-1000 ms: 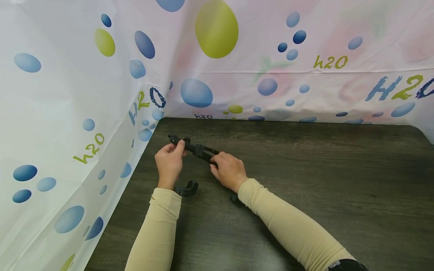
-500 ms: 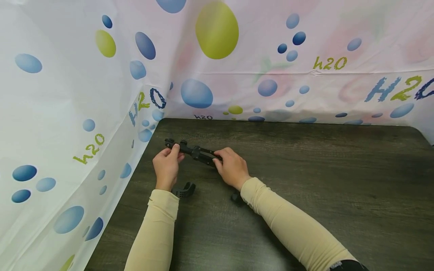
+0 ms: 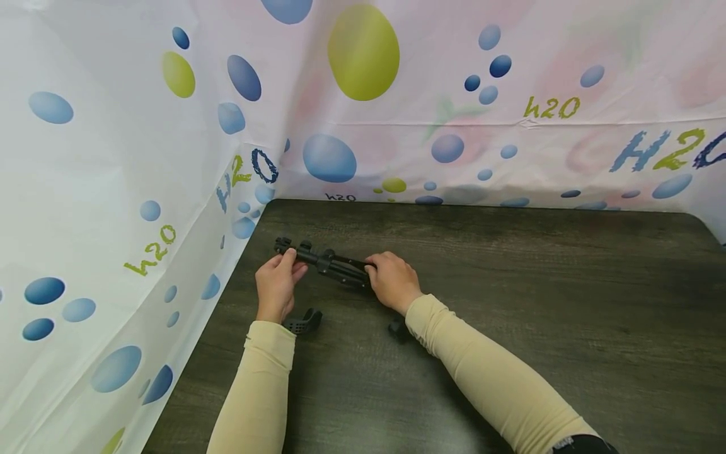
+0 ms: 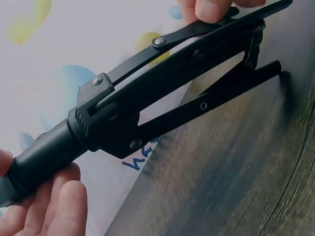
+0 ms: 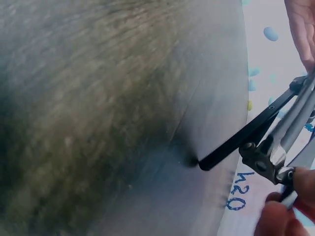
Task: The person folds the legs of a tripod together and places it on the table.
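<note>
A small black tripod (image 3: 324,262) lies slantwise between both hands, its head end at the far left of the tabletop. My left hand (image 3: 276,285) grips its round tube (image 4: 53,156) between thumb and fingers. At the other end, my right hand (image 3: 396,281) pinches one of the legs; in the right wrist view its fingertips (image 5: 273,216) close on a thin part near a hinge. The legs (image 4: 172,115) stand slightly spread from the centre, joined by riveted struts. One leg's tip (image 5: 205,163) points towards the table. The right palm hides part of the leg end in the head view.
The dark wood-grain table (image 3: 533,302) extends to the right and front. White sheeting (image 3: 187,145) with blue and green dots rises at the left and back edges. Black wrist straps (image 3: 304,321) sit at both wrists.
Both hands and the tripod have come slightly nearer to the body. My left hand has shifted a little left and my right hand a little right.
</note>
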Motion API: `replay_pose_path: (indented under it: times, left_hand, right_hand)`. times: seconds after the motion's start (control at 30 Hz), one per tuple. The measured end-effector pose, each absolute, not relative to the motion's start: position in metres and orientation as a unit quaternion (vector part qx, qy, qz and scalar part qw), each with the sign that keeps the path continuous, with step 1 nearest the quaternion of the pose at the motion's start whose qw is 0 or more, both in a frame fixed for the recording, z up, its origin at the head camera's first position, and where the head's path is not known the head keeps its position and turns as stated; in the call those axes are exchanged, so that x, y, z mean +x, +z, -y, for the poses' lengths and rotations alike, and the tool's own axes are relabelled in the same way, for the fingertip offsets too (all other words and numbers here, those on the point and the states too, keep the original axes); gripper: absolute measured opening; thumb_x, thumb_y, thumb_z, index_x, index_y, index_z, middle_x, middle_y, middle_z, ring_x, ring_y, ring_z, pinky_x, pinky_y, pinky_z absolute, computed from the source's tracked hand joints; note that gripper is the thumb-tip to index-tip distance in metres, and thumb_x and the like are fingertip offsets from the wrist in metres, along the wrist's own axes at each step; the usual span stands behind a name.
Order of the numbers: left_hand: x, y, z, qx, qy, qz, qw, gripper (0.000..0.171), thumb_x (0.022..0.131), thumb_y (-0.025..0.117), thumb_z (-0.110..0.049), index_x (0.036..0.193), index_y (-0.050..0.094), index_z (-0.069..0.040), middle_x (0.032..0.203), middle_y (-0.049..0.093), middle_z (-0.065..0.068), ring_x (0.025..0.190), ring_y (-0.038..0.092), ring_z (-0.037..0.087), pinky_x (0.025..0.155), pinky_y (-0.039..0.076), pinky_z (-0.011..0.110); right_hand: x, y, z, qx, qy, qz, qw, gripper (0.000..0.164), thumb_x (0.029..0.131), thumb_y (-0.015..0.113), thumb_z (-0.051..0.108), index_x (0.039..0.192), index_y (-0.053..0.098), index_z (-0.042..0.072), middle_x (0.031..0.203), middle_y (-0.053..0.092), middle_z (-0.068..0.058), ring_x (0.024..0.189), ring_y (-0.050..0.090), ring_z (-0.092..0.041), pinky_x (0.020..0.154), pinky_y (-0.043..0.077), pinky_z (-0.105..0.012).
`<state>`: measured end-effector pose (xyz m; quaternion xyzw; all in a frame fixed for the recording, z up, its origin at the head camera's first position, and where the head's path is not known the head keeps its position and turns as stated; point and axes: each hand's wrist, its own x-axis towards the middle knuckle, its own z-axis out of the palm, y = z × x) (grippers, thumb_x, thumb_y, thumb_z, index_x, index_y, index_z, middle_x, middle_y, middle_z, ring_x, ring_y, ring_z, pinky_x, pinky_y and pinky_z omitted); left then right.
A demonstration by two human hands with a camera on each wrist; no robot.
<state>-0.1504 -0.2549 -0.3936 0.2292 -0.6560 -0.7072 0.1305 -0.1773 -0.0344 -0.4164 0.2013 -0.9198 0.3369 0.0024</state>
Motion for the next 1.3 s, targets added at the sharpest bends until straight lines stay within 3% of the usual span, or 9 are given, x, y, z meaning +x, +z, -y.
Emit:
replay_pose_path:
  times: [0.2,0.53,0.93,1.3]
  left_hand:
    - [-0.15,-0.398,0.261,0.249,-0.696,0.663,0.112,0.032,0.104,0.053,-0.02,0.115,0.061,0.009,0.098,0.065,0.013,0.098,0.071,0.029,0.08,0.056,0.025]
    - [-0.153,-0.405,0.265,0.249,-0.717,0.643,0.1,0.031,0.105,0.047,-0.013,0.117,0.056,0.014,0.114,0.053,0.019,0.078,0.068,0.007,0.084,0.054,0.024]
    - [-0.15,-0.413,0.271,0.274,-0.687,0.669,0.077,0.041,0.106,0.049,-0.02,0.134,0.054,0.01,0.117,0.061,0.021,0.097,0.07,0.017,0.084,0.054,0.023]
    - [-0.146,-0.42,0.275,0.281,-0.679,0.675,0.071,0.041,0.107,0.048,-0.02,0.135,0.053,0.01,0.118,0.063,0.023,0.089,0.07,0.009,0.083,0.054,0.022]
  right_hand:
    - [-0.175,-0.42,0.038,0.206,0.37,0.906,0.009,0.016,0.102,0.061,0.016,0.11,0.072,0.007,0.1,0.066,-0.007,0.086,0.063,-0.024,0.077,0.052,-0.042]
    - [-0.174,-0.422,0.04,0.217,0.373,0.902,0.028,0.014,0.102,0.06,0.014,0.106,0.072,0.007,0.097,0.065,-0.006,0.083,0.062,-0.023,0.076,0.052,-0.042]
    - [-0.174,-0.422,0.043,0.258,0.348,0.9,0.042,0.014,0.101,0.061,0.012,0.106,0.072,0.005,0.099,0.067,-0.008,0.088,0.064,-0.024,0.079,0.053,-0.042]
    - [-0.17,-0.426,0.047,0.286,0.333,0.896,0.07,0.013,0.1,0.062,0.011,0.104,0.072,0.004,0.096,0.066,-0.008,0.082,0.063,-0.022,0.073,0.053,-0.039]
